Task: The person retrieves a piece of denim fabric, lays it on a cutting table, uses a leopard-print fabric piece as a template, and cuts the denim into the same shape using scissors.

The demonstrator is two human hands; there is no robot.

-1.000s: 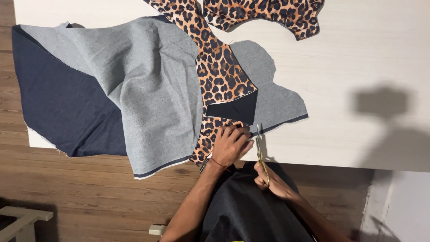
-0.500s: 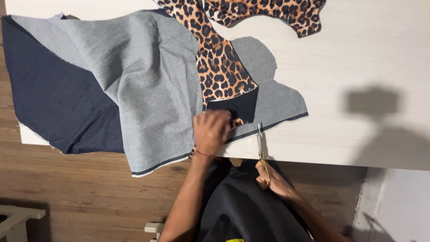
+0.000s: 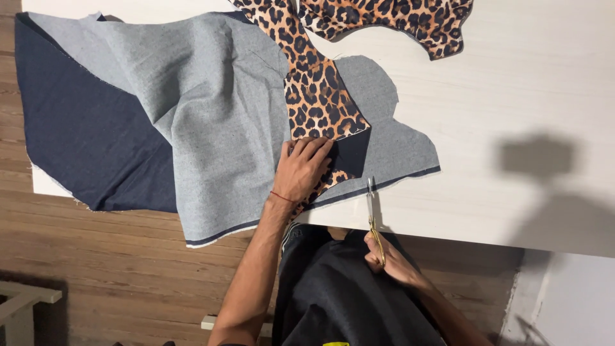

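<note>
My left hand (image 3: pixel 302 168) lies flat, fingers spread, on the leopard-print fabric (image 3: pixel 317 102) where it overlaps the denim fabric (image 3: pixel 192 122). The denim shows its light grey underside, with its dark blue face (image 3: pixel 90 141) at the left. My right hand (image 3: pixel 392 259) sits below the table edge and holds gold-handled scissors (image 3: pixel 372 208). Their blades point up at the denim's lower edge, just right of my left hand. A second leopard-print piece (image 3: pixel 397 22) lies at the top.
The white table (image 3: pixel 512 96) runs across the frame, its near edge just above my lap. The denim hangs over that edge at the left. Wooden floor (image 3: pixel 96 269) lies below, and part of a pale stool (image 3: pixel 19 307) shows at the bottom left.
My left hand slid up and left along the leopard print and flattened there. The scissors in my right hand stayed near the denim's lower edge.
</note>
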